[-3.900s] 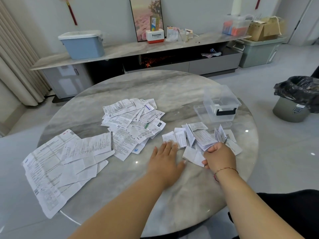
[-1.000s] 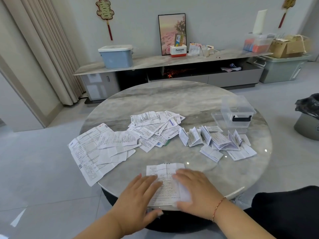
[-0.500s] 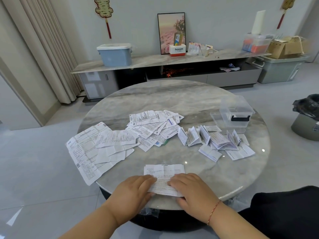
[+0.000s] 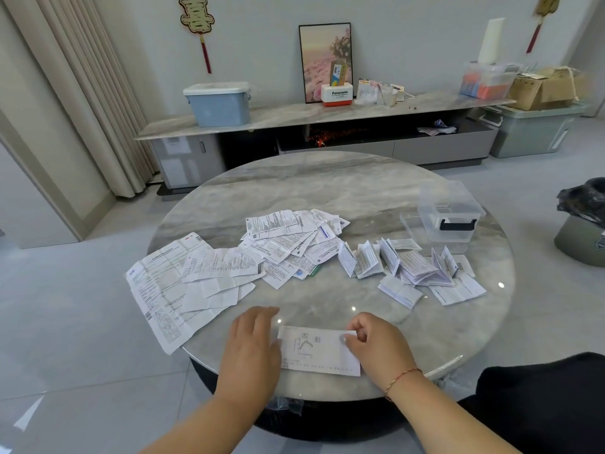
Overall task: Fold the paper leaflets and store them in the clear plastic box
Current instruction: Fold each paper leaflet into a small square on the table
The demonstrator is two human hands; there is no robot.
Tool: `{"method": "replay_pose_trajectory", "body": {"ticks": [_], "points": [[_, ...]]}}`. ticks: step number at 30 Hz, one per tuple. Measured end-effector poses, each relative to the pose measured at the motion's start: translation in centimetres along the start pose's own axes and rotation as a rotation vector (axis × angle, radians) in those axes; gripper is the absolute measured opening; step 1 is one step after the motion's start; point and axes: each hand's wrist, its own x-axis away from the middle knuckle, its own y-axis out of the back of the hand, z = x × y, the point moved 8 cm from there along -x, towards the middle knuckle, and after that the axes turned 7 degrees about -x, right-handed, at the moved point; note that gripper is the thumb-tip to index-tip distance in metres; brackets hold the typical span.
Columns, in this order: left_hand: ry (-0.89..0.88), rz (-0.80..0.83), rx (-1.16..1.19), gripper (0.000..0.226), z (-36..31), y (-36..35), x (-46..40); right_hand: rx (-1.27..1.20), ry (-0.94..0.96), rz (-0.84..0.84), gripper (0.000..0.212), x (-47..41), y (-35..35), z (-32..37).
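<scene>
Right, your left hand (image 4: pixel 252 348) presses flat on the folded leaflet (image 4: pixel 316 350) between your hands, your right hand (image 4: pixel 376 347) pinches its edge; the clear plastic box (image 4: pixel 450 211), far beyond your right, looks empty.

Blue lidded bin (image 4: pixel 217 103) and framed picture (image 4: pixel 325 59) on the sideboard (image 4: pixel 294 117); possibly a black-bagged wastebasket (image 4: pixel 584 224) right

Bright even light, tabletop glare spots, wide-angle edge distortion
</scene>
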Motion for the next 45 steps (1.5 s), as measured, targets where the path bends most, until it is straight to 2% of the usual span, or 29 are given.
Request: {"method": "replay_pose_trajectory", "body": {"ticks": [1,3,4,6,7,8,10,11,12,13,15,17,18,20,22,24,25,27,29,33,36,38,41,43,45], "points": [[-0.158,-0.077,-0.077,0.041,-1.4,0.3,0.4,0.028,-0.04,-0.008,0.009,0.0,0.0,-0.1],[-0.4,-0.048,-0.13,0.041,-4.2,-0.4,2.1,-0.001,-0.151,-0.032,0.006,0.5,-0.1,-0.5],[-0.47,-0.001,-0.148,0.049,-5.1,-1.2,3.1,-0.097,-0.222,-0.021,0.007,1.0,-0.5,-0.8],[-0.494,0.103,-0.204,0.064,-6.0,-2.8,4.5,-0.286,-0.343,0.051,0.011,2.5,-1.8,-1.0],[-0.494,0.108,-0.227,0.061,-6.1,-3.3,4.8,-0.312,-0.358,0.092,0.01,3.1,-2.2,-0.8],[-0.495,0.107,-0.222,0.052,-6.2,-3.6,4.9,-0.253,-0.321,0.112,0.01,3.4,-2.1,-0.3],[-0.516,0.073,-0.186,0.032,-6.1,-3.5,4.7,-0.001,-0.144,0.023,0.02,3.1,-0.3,0.9],[-0.537,0.042,-0.171,0.026,-6.1,-3.4,4.6,0.038,-0.043,-0.053,0.025,2.9,1.0,1.8],[-0.551,0.014,-0.152,0.02,-6.0,-3.2,4.6,-0.026,0.053,-0.081,0.03,2.7,1.8,2.5],[-0.546,-0.015,-0.123,0.014,-5.9,-2.9,4.5,-0.131,0.121,-0.045,0.034,2.4,2.2,2.8],[-0.497,-0.045,-0.049,0.004,-5.6,-2.4,4.3,-0.277,0.206,0.19,0.046,2.3,1.5,3.4],[-0.402,-0.022,0.021,0.02,-5.1,-2.1,4.1,-0.265,0.196,0.435,0.057,2.7,0.1,3.1],[-0.331,0.004,0.029,0.024,-4.6,-2.3,3.9,-0.231,0.187,0.479,0.055,2.8,-0.4,2.6],[-0.181,0.058,0.076,0.02,-4.0,-2.1,3.4,-0.159,0.16,0.354,0.043,2.1,-0.7,1.4],[-0.037,0.117,0.198,0.006,-3.5,-2.4,2.8,-0.212,0.087,0.195,0.036,1.4,-0.8,0.3],[0.056,0.127,0.291,0.029,-3.0,-2.4,2.3,-0.286,0.019,0.111,0.037,1.0,-1.0,-0.4],[0.046,0.094,0.286,0.036,-2.8,-2.2,2.0,-0.282,0.011,0.078,0.038,0.8,-1.1,-0.5],[-0.118,0.069,0.189,0.031,-3.5,-1.8,1.9,-0.253,0.008,0.021,0.037,0.6,-1.1,-0.6],[-0.252,0.159,0.115,0.029,-4.1,-2.9,2.3,-0.206,0.01,-0.028,0.034,0.5,-1.1,-0.5],[-0.331,0.282,-0.009,0.034,-4.7,-4.0,1.6,-0.133,-0.007,-0.091,0.028,0.4,-1.0,-0.5],[-0.42,0.251,-0.149,0.034,-5.5,-4.1,1.1,-0.057,0.099,-0.122,0.022,0.4,-0.3,0.3],[-0.458,0.218,-0.167,0.016,-5.6,-4.2,0.9,-0.049,0.218,-0.036,0.022,0.4,-0.3,1.3],[-0.32,0.234,-0.091,0.013,-4.9,-3.9,-0.1,-0.025,0.331,0.101,0.033,0.6,-0.9,1.9],[-0.117,0.244,0.045,0.012,-4.2,-2.7,-0.8,-0.06,0.3,0.029,0.024,0.4,-0.3,1.7],[0.056,0.326,0.271,0.011,-4.2,-2.6,-0.9,-0.178,0.23,-0.027,0.024,0.2,0.4,1.3]]}}
